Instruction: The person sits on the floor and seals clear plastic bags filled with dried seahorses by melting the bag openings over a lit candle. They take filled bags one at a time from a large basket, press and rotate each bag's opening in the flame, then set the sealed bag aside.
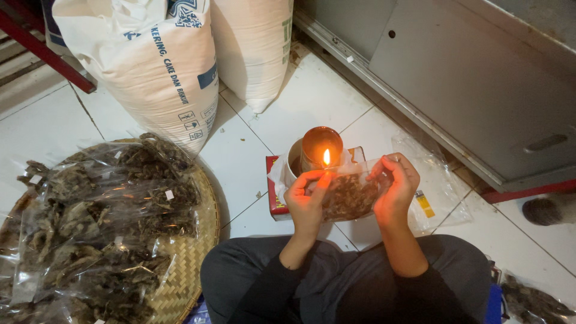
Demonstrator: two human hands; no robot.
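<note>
My left hand (305,201) and my right hand (396,186) each pinch an upper corner of a small clear plastic bag (350,195) filled with dark dried pieces. The bag's top edge sits right at a small flame (326,157) burning on an oil lamp with a round copper-coloured body (321,144). The lamp stands on a red box (273,192) on the white tiled floor. Both hands glow orange from the flame. I sit cross-legged in dark trousers behind the lamp.
A round woven bamboo tray (198,240) at the left holds several filled clear bags (102,222). Two large white sacks (150,60) stand behind it. Empty plastic bags (435,180) lie at the right, beside a grey metal cabinet (474,78). Another filled bag (531,303) lies bottom right.
</note>
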